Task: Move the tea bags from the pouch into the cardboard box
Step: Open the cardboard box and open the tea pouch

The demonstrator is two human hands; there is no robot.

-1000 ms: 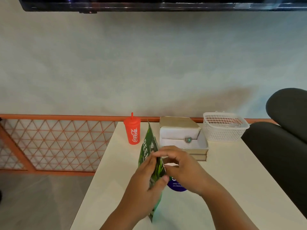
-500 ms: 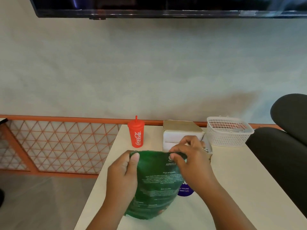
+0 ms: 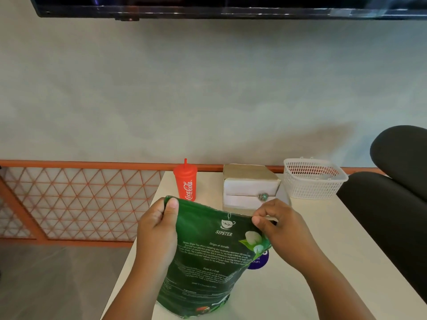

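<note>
Pouch point(image 3: 208, 257) comes first: green, printed SIPSTER, held upright over the near part of the white table point(image 3: 323, 250) with its text panel facing you. Your left hand point(image 3: 157, 229) grips the top left corner, thumb on the near face and fingers curled behind. Your right hand point(image 3: 282, 227) pinches the top right corner between thumb and bent fingers. The mouth looks closed, though the angle leaves that unsure.

Just beyond the pouch sits the cardboard box point(image 3: 249, 179), lid raised, white inside, with a small greenish round object point(image 3: 263, 196) in it. A purple item point(image 3: 260, 262) peeks out behind the pouch's right edge. Left of the box stands a red Coca-Cola cup point(image 3: 185, 181) with a straw; right of the box is a white basket point(image 3: 312, 179). A black chair point(image 3: 392, 192) is at the far right, and an orange lattice rail point(image 3: 69, 199) is on the left.
</note>
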